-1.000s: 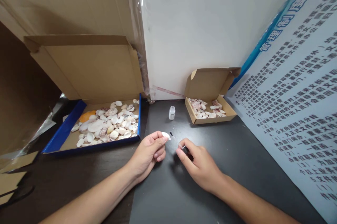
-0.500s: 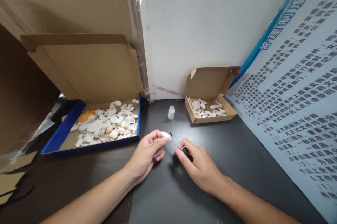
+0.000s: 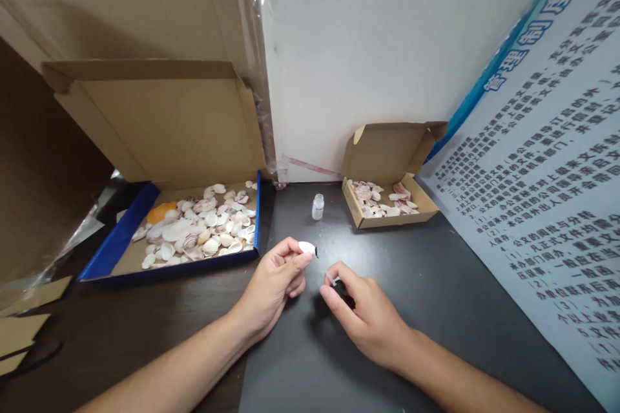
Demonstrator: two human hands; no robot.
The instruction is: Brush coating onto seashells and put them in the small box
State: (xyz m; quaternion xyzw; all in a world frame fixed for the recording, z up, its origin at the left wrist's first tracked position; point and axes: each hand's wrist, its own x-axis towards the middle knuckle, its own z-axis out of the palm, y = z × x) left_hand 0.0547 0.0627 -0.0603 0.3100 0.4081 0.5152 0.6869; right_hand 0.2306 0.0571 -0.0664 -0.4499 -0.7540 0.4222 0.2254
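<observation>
Work surface: a dark grey matte tabletop pushed into a corner, with a white painted wall behind and a large printed notice board with a blue stripe leaning along the right side. Left hand: thumb and forefinger pinched shut on a small white seashell, held just above the table near its middle. Right hand: fingers closed around a thin dark-tipped brush whose tip touches the shell's edge (handle mostly hidden). Behind them stands a small clear glass vial. Far left, a blue-edged cardboard tray of pale shells; far right, a small brown cardboard box of shells, lid up.
</observation>
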